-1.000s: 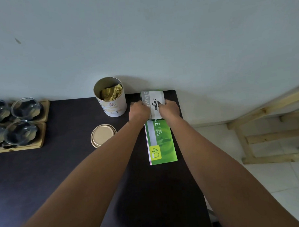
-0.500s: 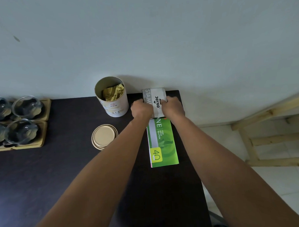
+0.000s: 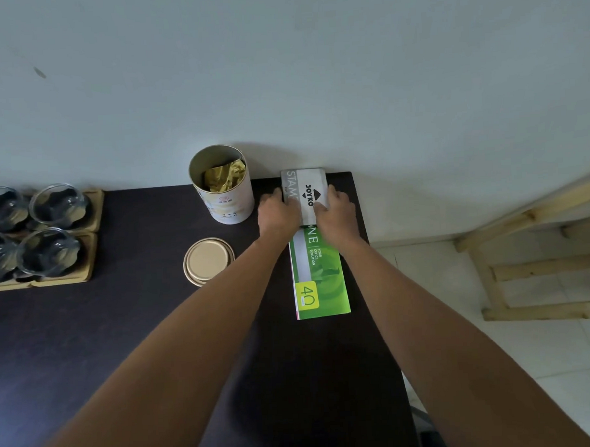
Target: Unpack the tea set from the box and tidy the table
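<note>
A small grey and white Joyko box [image 3: 306,192] lies at the far right corner of the dark table [image 3: 139,331], on the far end of a green booklet [image 3: 319,273]. My left hand [image 3: 277,213] grips the box's left side and my right hand [image 3: 335,212] grips its right side. An open white tin [image 3: 224,192] with crumpled gold paper inside stands just left of the box. The tin's round gold lid [image 3: 208,260] lies flat in front of it. Several glass cups [image 3: 47,230] sit on wooden coasters at the far left.
The pale wall runs right behind the table's far edge. A wooden frame [image 3: 524,247] stands on the tiled floor to the right of the table. The table's right edge runs close to the booklet.
Both hands have pushed the small box a little farther toward the wall along the booklet. The view has shifted slightly.
</note>
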